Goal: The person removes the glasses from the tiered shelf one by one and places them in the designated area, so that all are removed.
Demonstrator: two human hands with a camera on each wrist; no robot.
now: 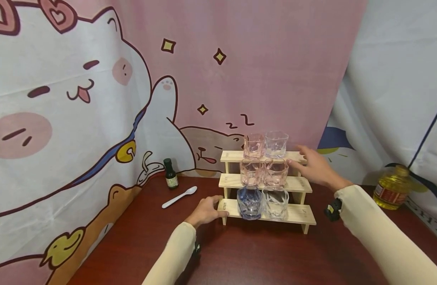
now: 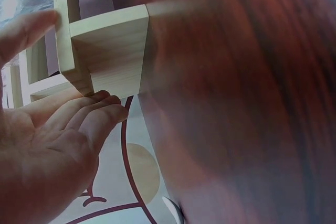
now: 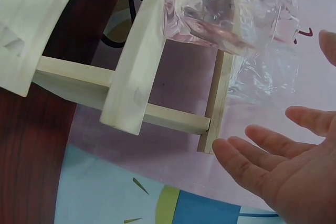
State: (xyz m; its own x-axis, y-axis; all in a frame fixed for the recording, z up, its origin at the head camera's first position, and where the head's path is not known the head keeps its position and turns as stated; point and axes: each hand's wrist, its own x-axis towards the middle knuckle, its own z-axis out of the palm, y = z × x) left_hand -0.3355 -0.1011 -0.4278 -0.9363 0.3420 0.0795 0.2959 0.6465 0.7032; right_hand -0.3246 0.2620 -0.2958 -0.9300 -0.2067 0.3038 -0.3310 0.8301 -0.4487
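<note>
A three-tier wooden stand (image 1: pixel 298 213) bears two glass cups on each tier. On the bottom tier are a blue cup (image 1: pixel 249 204) and a clear cup (image 1: pixel 275 204). Two pink cups fill the middle, and a pink cup (image 1: pixel 254 145) and a clear cup (image 1: pixel 276 143) stand on top. My left hand (image 1: pixel 205 211) holds the left end of the bottom board, thumb at its front edge and fingers (image 2: pixel 86 119) at the far side. Beside the right end of the top tier, my right hand (image 1: pixel 316 166) is spread, holding nothing; its fingers (image 3: pixel 244 163) are close to the wood.
A white spoon (image 1: pixel 180 197) and a small dark bottle with a green label (image 1: pixel 171 176) lie and stand left of the stand. An oil bottle (image 1: pixel 392 190) is at the far right. Printed cloth (image 1: pixel 268 79) hangs behind the dark red table (image 1: pixel 239 257).
</note>
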